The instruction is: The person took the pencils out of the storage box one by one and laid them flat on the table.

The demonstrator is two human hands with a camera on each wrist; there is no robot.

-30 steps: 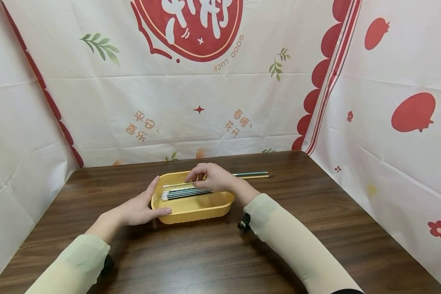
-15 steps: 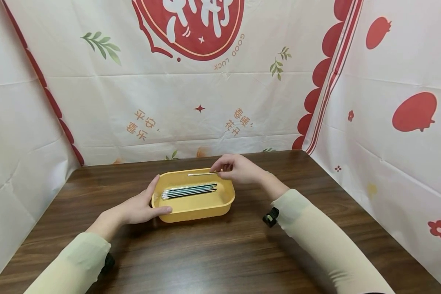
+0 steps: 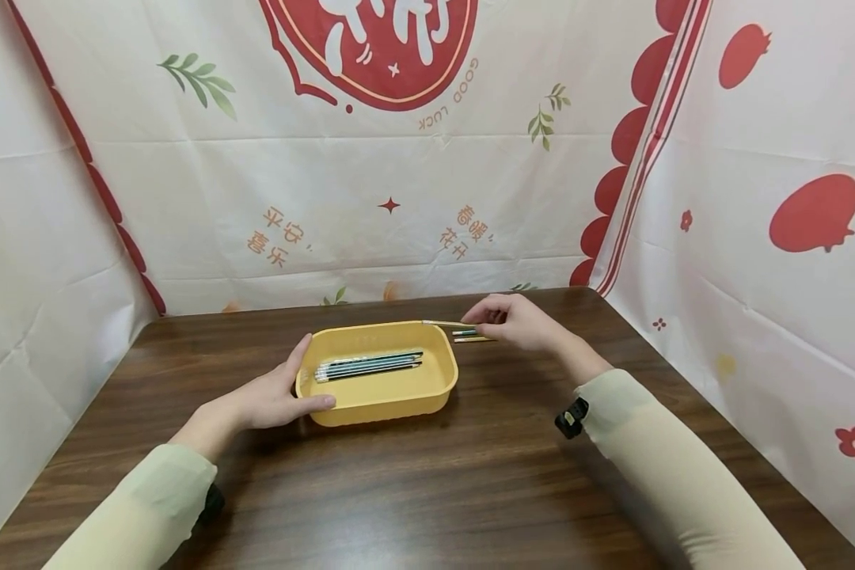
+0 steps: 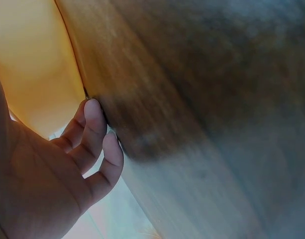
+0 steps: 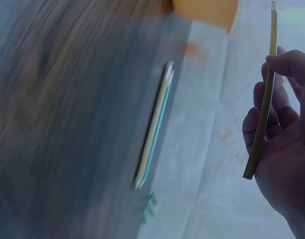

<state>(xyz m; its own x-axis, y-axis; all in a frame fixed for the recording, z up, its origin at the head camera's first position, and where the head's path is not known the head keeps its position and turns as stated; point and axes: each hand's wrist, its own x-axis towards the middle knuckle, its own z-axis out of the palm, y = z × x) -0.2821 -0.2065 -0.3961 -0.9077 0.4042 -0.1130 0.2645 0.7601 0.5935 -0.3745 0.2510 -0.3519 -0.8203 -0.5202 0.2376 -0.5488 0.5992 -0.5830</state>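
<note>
A yellow plastic bin point(image 3: 388, 411) stands on the table, with several dark and teal pencils point(image 3: 370, 366) lying side by side in it. My left hand point(image 3: 267, 400) holds its left end, thumb over the front rim; in the left wrist view the fingers point(image 4: 95, 117) bend against the outer wall. Just past the bin's right end, my right hand point(image 3: 516, 321) pinches a yellow pencil point(image 5: 265, 107) between thumb and fingers, eraser end pointing left toward the bin. Beneath that hand, a yellow and a teal pencil point(image 5: 154, 127) lie together on the table, partly hidden in the head view.
The dark wood table point(image 3: 413, 491) stretches in front of the bin. A white printed cloth point(image 3: 342, 182) hangs behind the table and along both sides.
My right hand has carried the yellow pencil from inside the bin, rightward over its rim, to above the pencils on the table. The left hand has stayed at the bin's left end.
</note>
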